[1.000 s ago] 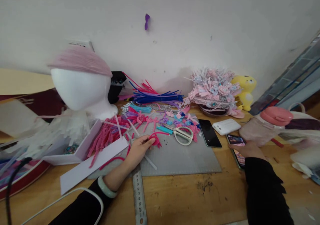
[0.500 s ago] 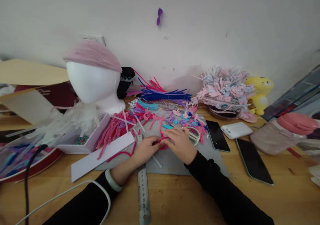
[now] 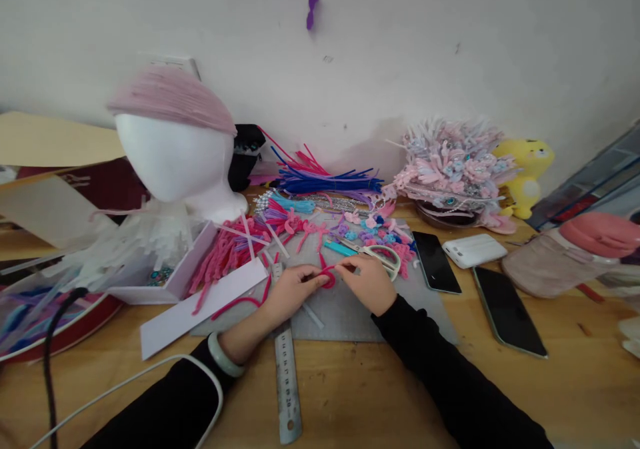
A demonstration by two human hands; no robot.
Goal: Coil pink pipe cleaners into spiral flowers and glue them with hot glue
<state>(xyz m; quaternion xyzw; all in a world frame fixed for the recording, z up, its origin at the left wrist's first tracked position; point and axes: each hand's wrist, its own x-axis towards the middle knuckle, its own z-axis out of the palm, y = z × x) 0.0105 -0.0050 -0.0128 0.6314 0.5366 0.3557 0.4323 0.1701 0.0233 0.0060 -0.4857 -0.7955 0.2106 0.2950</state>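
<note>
- Head view: both hands meet over the grey felt cutting mat [image 3: 350, 312] near the middle of the wooden worktop [image 3: 380, 396], pinching a small looped piece of hot-pink fuzzy pipe cleaner [image 3: 327, 278] between them.
- The left hand [image 3: 289, 289] grips the loop's left side with thumb and fingertips; a pale green bangle [image 3: 223, 357] sits on its wrist above a black sleeve.
- The right hand [image 3: 367, 282] closes its fingertips on the loop's right side.
- A steel ruler [image 3: 287, 386] lies lengthwise under the left wrist, running off the mat toward the worktop's near edge.
- White-handled scissors [image 3: 383, 257] lie just beyond the right hand, among small pink, blue and purple pipe-cleaner flowers [image 3: 363, 230].
- A heap of pink pipe-cleaner pieces [image 3: 225, 256] lies at the mat's left side, beside an open white box [image 3: 175, 282].
- A white foam mannequin head with a pink band [image 3: 175, 149] stands at the worktop's back left.
- Toward the right edge lie two dark phones [image 3: 435, 262] [image 3: 505, 312] and a white power bank [image 3: 473, 249].
- A pink flowered headdress [image 3: 450, 169] and a yellow plush toy [image 3: 525, 169] stand against the wall.
</note>
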